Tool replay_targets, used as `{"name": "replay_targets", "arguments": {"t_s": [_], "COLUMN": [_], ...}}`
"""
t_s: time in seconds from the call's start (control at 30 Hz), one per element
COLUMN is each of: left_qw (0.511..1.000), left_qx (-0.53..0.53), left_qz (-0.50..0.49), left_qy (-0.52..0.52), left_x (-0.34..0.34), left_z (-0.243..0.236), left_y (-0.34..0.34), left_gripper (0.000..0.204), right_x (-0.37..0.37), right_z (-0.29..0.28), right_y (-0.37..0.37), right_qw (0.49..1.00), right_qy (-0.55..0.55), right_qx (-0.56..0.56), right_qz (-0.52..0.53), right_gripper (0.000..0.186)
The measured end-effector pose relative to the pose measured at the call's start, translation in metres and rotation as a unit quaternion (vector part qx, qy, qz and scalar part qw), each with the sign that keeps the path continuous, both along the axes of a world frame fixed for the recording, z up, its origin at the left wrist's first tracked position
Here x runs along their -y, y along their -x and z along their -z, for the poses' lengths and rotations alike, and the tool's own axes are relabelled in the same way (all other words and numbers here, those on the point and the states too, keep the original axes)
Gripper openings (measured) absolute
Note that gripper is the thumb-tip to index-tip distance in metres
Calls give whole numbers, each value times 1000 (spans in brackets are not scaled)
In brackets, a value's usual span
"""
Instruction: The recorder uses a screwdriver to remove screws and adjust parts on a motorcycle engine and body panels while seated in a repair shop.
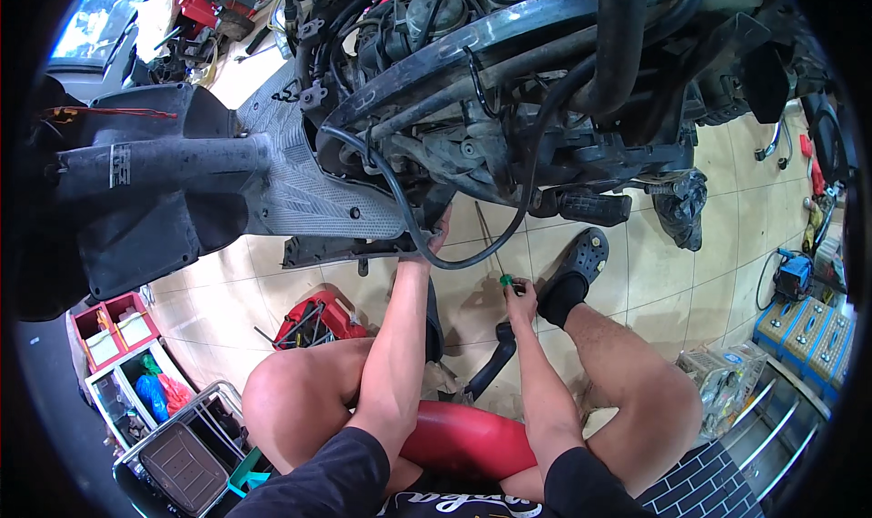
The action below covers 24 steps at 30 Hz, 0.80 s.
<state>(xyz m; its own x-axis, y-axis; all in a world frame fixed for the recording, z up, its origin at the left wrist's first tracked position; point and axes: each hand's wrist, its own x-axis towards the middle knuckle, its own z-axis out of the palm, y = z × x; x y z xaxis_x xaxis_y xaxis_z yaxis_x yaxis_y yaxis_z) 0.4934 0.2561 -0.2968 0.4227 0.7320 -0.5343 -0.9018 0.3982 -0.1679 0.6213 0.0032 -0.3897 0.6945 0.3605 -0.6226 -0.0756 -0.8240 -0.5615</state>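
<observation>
Hands at work: we count two bare ones, the left hand [440, 236] and the right hand [518, 295].
Left fingers: we see them up against the edge of one grey, ribbed plastic footboard [313, 200], partly hidden there; we cannot tell whether they grip anything.
Right fingers: we see them closed around the handle of one long, thin screwdriver with a green handle [506, 282].
Screwdriver: we find it above the floor between the two feet, its shaft slanting away toward the machine.
Machine: one partly stripped scooter with a dark metal frame [427, 77] spans the upper view, the footboard on its left.
Hose: one black rubber hose [518, 224] loops down in front of the left wrist area.
Footwear: we count two dark clogs, the right clog [581, 263] plain to see, the left mostly hidden behind the forearm.
Floor: on beige tiles [722, 236] we see one open red toolbox [341, 311] with tools in it and one curved black tube [493, 363].
Seat: one red, smooth stool [468, 436] between the thighs.
</observation>
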Motion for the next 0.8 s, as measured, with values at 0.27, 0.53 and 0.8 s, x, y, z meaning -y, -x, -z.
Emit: {"name": "replay_targets", "arguments": {"t_s": [0.27, 0.53, 0.8], "left_qw": [996, 972, 878], "left_qx": [-59, -180, -408], "left_qz": [26, 145, 227], "left_qy": [60, 47, 107], "left_x": [-1, 25, 47], "left_z": [34, 95, 73], "left_y": [19, 72, 81], "left_gripper": [33, 20, 25], "right_x": [0, -65, -76], "right_z": [20, -2, -27], "right_y": [-4, 13, 44], "right_qw": [992, 993, 977], "right_qy": [68, -82, -141], "right_qx": [89, 87, -111], "right_qz": [-53, 23, 111], "right_gripper": [24, 18, 20]}}
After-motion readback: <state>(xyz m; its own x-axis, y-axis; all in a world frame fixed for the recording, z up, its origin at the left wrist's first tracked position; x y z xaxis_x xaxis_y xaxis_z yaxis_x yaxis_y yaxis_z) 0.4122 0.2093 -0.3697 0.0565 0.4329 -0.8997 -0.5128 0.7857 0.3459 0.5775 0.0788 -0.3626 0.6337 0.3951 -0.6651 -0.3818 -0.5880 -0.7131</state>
